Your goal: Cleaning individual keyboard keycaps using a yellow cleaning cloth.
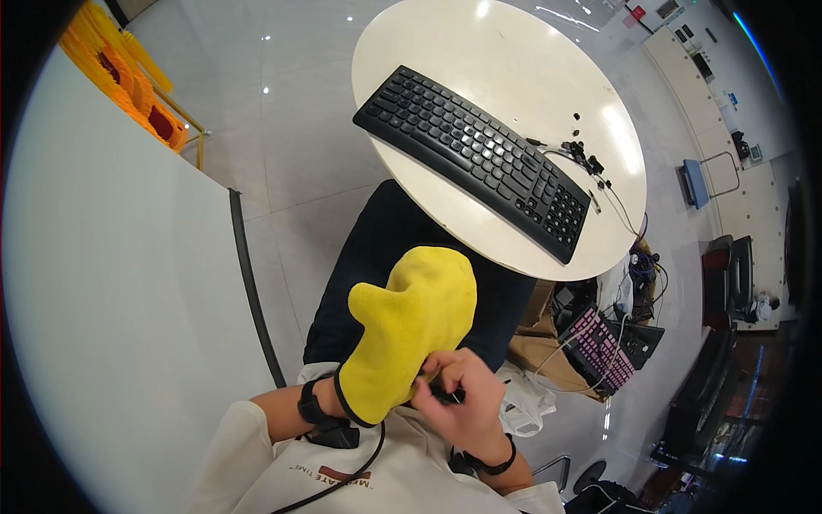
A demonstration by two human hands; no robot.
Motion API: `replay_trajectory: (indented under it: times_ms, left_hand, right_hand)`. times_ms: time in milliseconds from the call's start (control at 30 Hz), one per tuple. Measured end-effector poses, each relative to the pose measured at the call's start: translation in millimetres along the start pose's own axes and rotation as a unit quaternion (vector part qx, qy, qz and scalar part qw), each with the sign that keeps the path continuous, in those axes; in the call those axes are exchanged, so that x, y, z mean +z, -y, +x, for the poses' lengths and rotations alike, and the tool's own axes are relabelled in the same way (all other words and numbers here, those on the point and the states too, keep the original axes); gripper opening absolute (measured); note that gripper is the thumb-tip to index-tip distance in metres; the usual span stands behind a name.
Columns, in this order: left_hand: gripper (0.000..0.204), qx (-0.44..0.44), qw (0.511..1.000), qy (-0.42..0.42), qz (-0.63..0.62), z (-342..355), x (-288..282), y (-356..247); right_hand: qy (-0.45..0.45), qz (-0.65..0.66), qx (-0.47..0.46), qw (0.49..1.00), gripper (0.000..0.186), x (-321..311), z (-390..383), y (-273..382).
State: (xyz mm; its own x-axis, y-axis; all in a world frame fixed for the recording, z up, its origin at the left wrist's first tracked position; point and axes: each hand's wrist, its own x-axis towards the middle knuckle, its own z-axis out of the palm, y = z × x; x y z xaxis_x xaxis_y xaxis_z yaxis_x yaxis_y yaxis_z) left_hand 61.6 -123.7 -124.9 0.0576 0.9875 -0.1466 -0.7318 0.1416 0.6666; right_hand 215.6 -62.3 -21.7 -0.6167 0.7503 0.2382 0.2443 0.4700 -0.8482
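Observation:
A yellow cloth mitt (419, 300) with a dark hem covers my left hand (402, 334) down to the wrist. Its thumb part sticks out to the left, apart from the rounded finger part; the fingers themselves are hidden inside. Bent fingers of my right hand (462, 398) pinch the mitt's right side near the hem. Something small and dark shows beneath that hand, too hidden to name. Beyond both hands, a black keyboard (479, 154) lies slanted across a round white table (531, 43). Neither hand touches it.
Small black loose pieces (586, 158) and a thin cable (629, 218) lie right of the keyboard. Below the table's right edge are a cardboard box (548, 364), a pink-keyed keyboard (602, 347) and a white plastic bag (524, 401). A white panel (128, 283) stands at left.

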Motion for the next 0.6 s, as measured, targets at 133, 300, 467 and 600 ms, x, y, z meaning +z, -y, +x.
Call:
replay_trajectory:
  times_ms: [133,300,467,600]
  left_hand:
    - [0.063,0.007,0.995,-0.016,0.103,4.9,6.7,-9.1]
    - [0.058,0.092,0.962,0.006,0.258,12.1,12.8,-18.1]
    - [0.065,0.024,0.983,-0.048,0.176,7.9,2.2,-11.3]
    - [0.062,-0.009,0.99,-0.056,0.131,-0.9,-2.2,-19.0]
  right_hand:
    - [-0.035,-0.041,0.037,0.998,0.042,-3.5,13.1,-12.9]
    - [-0.063,-0.061,0.046,0.995,0.04,-3.0,26.3,-19.4]
    - [-0.001,-0.011,0.066,0.998,0.041,-2.9,22.4,-16.3]
    - [0.032,0.013,-0.031,0.999,0.046,7.4,15.7,-1.8]
